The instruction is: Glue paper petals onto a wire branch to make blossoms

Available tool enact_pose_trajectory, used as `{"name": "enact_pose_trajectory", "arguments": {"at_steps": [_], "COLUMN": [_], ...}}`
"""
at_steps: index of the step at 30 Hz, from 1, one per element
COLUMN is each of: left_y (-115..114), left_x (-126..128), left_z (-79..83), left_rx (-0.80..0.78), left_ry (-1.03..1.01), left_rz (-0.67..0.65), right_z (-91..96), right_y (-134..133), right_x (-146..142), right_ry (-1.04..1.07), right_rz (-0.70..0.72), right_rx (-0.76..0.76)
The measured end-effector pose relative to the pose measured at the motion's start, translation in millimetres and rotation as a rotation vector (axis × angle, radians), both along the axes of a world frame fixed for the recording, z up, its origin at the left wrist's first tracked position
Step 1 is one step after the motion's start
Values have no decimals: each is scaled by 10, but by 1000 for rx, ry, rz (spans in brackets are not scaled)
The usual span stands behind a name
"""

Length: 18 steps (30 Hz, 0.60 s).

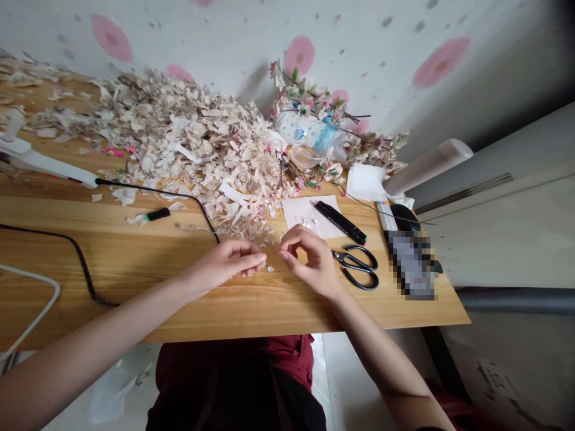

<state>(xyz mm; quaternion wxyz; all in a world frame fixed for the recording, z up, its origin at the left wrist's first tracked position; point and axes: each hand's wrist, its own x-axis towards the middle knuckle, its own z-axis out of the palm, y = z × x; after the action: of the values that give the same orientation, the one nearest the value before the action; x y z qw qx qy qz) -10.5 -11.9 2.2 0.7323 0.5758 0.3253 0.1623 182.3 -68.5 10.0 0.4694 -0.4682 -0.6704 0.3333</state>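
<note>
My left hand [231, 261] rests on the wooden table [135, 251], its fingers pressed together in a pinch over small pale petal scraps [269, 269]. A few centimetres to its right, my right hand [309, 257] is curled, thumb and forefinger pinched; what it holds is too small to name. Behind the hands lies a large heap of pale fabric petals [188, 137]. A white paper sheet [309, 215] lies just beyond my right hand.
Black scissors [359, 266] and a black pen [341, 221] lie right of my right hand, with a phone [411, 263] farther right. A glue gun [40, 158] with black cable [81, 257] sits left. A bunch of pink artificial flowers [309, 105] stands at the back.
</note>
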Motion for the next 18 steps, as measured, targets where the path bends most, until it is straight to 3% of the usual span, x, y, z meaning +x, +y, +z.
{"name": "enact_pose_trajectory", "arguments": {"at_steps": [3,6,10,18], "left_y": [-34,-74,-101,-121], "left_x": [9,-10,-43,-43], "left_z": [-48,-89,-100,-87], "left_rx": [314,600,797,964], "left_ry": [82,168,220,239], "left_rz": [237,386,363,360], "right_z": [-42,-95,-136,-163], "right_y": [-54,-96,-98,-76], "right_x": [-151,-324,-466,-483], "right_ry": [94,132,147,161], "right_rz": [-125,-186,-266,-283], "right_rx": [-278,-369,-337,-351]}}
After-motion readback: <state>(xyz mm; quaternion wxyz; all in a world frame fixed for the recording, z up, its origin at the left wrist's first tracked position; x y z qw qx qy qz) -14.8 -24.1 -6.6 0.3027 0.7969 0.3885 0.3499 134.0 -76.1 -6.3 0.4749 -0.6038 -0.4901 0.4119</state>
